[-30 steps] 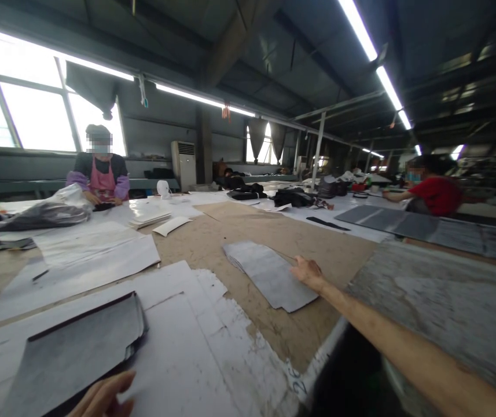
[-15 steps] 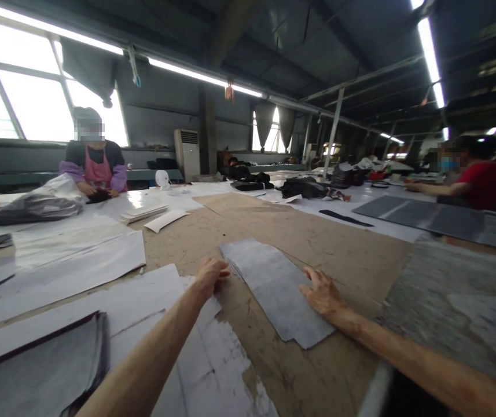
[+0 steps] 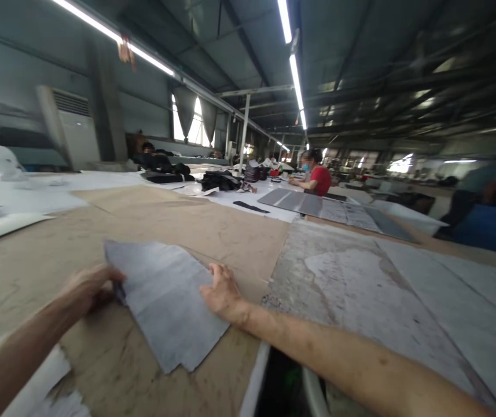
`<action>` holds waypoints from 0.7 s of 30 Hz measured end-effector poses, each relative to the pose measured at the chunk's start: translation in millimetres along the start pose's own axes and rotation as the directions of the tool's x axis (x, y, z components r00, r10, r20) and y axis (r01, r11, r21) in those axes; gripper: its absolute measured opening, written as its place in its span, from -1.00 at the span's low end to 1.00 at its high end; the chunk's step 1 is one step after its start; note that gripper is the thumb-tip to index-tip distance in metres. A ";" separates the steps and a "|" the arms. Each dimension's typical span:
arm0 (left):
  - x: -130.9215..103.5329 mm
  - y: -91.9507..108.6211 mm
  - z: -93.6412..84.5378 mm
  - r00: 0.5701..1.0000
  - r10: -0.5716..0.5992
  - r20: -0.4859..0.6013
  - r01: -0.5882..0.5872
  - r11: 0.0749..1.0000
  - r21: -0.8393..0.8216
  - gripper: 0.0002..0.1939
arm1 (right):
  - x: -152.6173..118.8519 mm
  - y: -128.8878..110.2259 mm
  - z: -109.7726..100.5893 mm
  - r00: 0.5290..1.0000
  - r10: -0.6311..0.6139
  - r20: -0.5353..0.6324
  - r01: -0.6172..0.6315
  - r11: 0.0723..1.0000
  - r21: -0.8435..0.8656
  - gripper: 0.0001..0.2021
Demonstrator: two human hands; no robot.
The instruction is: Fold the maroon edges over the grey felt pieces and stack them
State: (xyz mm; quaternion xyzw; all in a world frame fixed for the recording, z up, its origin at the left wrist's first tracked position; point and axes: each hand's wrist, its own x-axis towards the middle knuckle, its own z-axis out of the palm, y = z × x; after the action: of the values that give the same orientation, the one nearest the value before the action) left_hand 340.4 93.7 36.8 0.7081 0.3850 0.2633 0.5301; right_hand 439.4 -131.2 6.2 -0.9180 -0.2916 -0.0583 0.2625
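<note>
My left hand (image 3: 89, 288) grips the nine o'clock edge of a stack of grey fabric pieces (image 3: 165, 298), fingers curled around it. My right hand (image 3: 221, 292) lies mostly open, palm down, on the stack's three o'clock edge. The stack rests flat on the brown cutting table (image 3: 178, 220), straight ahead of me. At one o'clock, far off, a person in a red shirt (image 3: 317, 178) works beside dark grey sheets (image 3: 317, 205).

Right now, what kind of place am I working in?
Probably a garment or leather cutting workshop: long worktables under strip lights, a stack of grey cut pieces between your hands, and another worker in red at a farther table.
</note>
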 end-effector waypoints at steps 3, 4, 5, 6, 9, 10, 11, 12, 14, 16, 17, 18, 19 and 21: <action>-11.9 4.3 6.4 0.989 -0.141 0.039 0.140 0.990 0.028 -0.80 | 6.0 0.2 -3.4 0.999 0.009 0.033 -0.012 0.997 0.072 -0.68; -13.8 5.3 8.9 0.987 -0.157 0.039 0.157 0.988 0.012 -0.80 | 9.4 0.7 -4.0 0.999 0.014 0.047 -0.019 0.995 0.095 -0.69; -15.1 6.2 10.9 0.984 -0.175 0.036 0.175 0.984 -0.011 -0.79 | 12.7 1.1 -4.6 0.998 0.019 0.058 -0.025 0.993 0.115 -0.70; -16.2 7.0 12.0 0.981 -0.193 0.031 0.194 0.980 -0.039 -0.78 | 15.1 1.1 -5.8 0.997 0.023 0.073 -0.032 0.991 0.130 -0.71; -25.3 7.3 9.3 0.970 -0.242 0.039 0.245 0.960 -0.132 -0.76 | 11.2 -1.0 -14.6 0.994 0.025 0.108 -0.042 0.987 0.154 -0.74; -31.2 6.1 6.6 0.965 -0.257 0.051 0.262 0.952 -0.161 -0.76 | 6.0 -1.8 -19.0 0.993 0.019 0.115 -0.037 0.987 0.159 -0.73; -38.4 4.0 3.2 0.960 -0.272 0.066 0.279 0.942 -0.186 -0.76 | -0.7 -2.1 -23.7 0.993 0.009 0.120 -0.029 0.986 0.164 -0.70; -46.6 0.9 -0.6 0.954 -0.287 0.083 0.298 0.932 -0.208 -0.77 | -8.2 -1.8 -28.1 0.992 -0.003 0.125 -0.019 0.985 0.170 -0.66; -64.3 -6.7 -8.6 0.940 -0.321 0.113 0.339 0.910 -0.239 -0.77 | -22.7 1.2 -34.7 0.989 -0.030 0.145 0.003 0.983 0.183 -0.61; -80.6 -13.7 -15.7 0.926 -0.353 0.133 0.376 0.889 -0.262 -0.78 | -33.1 7.2 -37.4 0.982 -0.050 0.185 0.015 0.981 0.191 -0.60; -87.2 -15.9 -18.4 0.922 -0.363 0.136 0.387 0.881 -0.273 -0.78 | -36.3 10.5 -37.6 0.976 -0.060 0.208 0.020 0.981 0.191 -0.60; -92.5 -17.0 -20.5 0.920 -0.367 0.137 0.392 0.875 -0.285 -0.79 | -38.4 13.6 -37.5 0.971 -0.070 0.231 0.027 0.982 0.185 -0.62; -96.3 -16.9 -22.1 0.919 -0.368 0.140 0.394 0.869 -0.299 -0.79 | -39.6 15.9 -37.4 0.966 -0.079 0.246 0.037 0.985 0.171 -0.63; -100.3 -13.5 -24.5 0.917 -0.366 0.158 0.398 0.857 -0.327 -0.79 | -41.2 17.6 -38.9 0.966 -0.096 0.240 0.070 0.991 0.117 -0.65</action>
State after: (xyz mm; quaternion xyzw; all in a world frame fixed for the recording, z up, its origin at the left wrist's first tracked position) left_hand 261.0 26.4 34.7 0.5221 0.4399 0.1855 0.7068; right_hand 417.2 -184.3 20.9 -0.8896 -0.3627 0.0602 0.2709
